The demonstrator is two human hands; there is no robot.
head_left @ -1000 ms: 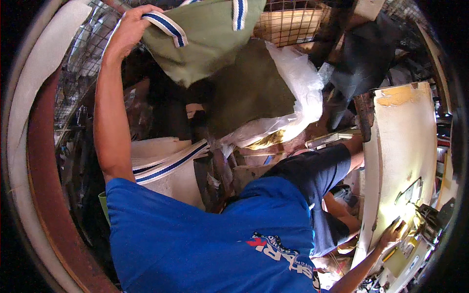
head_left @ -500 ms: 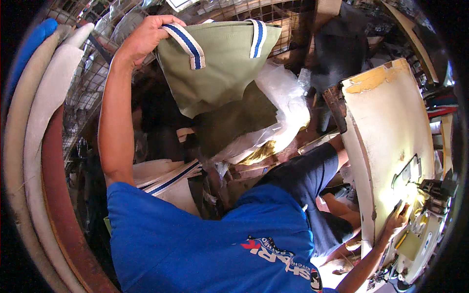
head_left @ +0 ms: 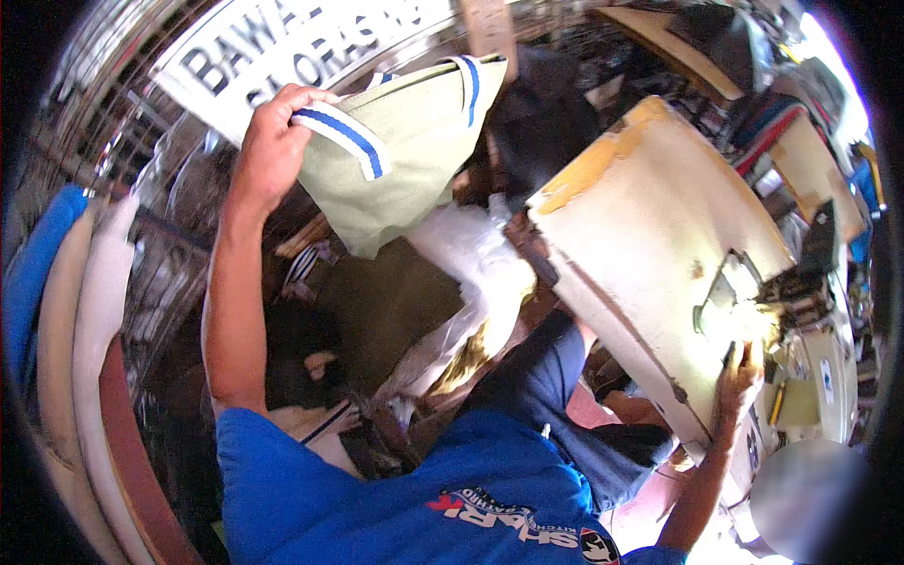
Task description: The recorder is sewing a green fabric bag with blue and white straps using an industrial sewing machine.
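Observation:
My left hand is raised at the upper left, its fingers closed on the top corner of an olive-green fabric bag. The bag hangs tilted, and its handles are white straps with a blue stripe. On the right, my right hand lies at the edge of a worn off-white tabletop, beside a brightly lit machine. Its fingers are bent around or against something dark; glare keeps me from telling what it is.
Clear plastic sheeting and dark olive cloth lie below the bag. Rolls of material stand at the far left. Behind is a wire grille with a white sign. A blurred round patch covers the lower right.
The view has swung to the right, and more of the sign shows. My left hand still grips the bag, which now hangs more slanted. My right hand stays by the lit machine.

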